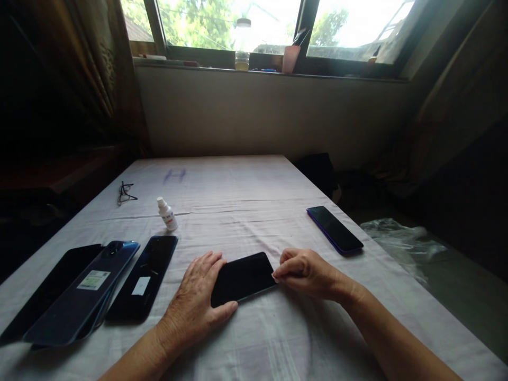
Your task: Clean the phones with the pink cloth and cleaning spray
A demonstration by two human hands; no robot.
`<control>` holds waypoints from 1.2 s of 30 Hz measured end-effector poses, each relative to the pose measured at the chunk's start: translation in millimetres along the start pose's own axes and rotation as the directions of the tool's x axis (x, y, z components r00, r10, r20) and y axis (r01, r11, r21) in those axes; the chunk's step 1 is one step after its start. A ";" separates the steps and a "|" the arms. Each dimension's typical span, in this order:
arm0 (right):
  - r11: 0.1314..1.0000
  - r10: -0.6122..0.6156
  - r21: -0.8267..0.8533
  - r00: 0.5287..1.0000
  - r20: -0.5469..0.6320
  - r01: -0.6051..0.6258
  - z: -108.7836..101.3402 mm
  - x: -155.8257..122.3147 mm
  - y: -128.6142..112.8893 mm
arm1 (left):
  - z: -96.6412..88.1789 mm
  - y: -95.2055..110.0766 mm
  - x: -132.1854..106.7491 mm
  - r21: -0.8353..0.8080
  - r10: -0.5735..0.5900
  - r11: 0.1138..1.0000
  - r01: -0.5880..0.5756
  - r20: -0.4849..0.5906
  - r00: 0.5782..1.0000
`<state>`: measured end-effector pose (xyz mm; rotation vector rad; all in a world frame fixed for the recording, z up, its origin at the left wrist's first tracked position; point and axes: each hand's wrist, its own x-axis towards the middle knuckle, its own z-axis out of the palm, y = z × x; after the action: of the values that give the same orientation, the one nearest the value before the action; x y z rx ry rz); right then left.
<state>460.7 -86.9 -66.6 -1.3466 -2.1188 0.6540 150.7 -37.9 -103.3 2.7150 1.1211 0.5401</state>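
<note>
A dark smartphone [244, 276] lies flat, screen up, on the cloth-covered table. My left hand [199, 291] grips its left end, fingers over the far edge and thumb along the near edge. My right hand [307, 272] is closed in a pinch at the phone's right end, fingertips against or very near its corner. Anything between those fingertips is hidden or too small to tell. Left of my left hand lies a dark phone back [145, 278] with a white label. Beside it, a blue-black phone [91, 286] with a larger label rests on other dark panels.
A small white bottle [167, 214] stands beyond the left phones, with folded eyeglasses [126, 192] farther off. A purple-edged phone [334, 229] lies near the table's right edge. Clear plastic wrapping [400, 246] is on the floor at right. The windowsill holds a jar and a pink cup [291, 58].
</note>
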 end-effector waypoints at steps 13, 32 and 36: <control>0.938 -0.094 -0.345 0.937 -0.336 -0.030 31.0 16.5 6.6 | -4.6 1.8 0.8 -0.009 0.039 0.999 -0.038 0.043 0.998; 0.948 -0.041 -0.314 0.956 -0.289 -0.054 28.0 18.0 3.2 | -9.2 7.4 2.7 -0.034 0.022 0.999 -0.020 0.062 0.998; 0.974 -0.039 -0.226 0.979 -0.198 -0.007 19.7 13.8 2.5 | -8.5 7.6 2.6 -0.040 0.022 0.999 -0.019 0.058 0.998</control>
<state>444.2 -75.5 -80.2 -1.4469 -2.0824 0.2610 154.0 -41.4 -92.7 2.6931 1.0584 0.4769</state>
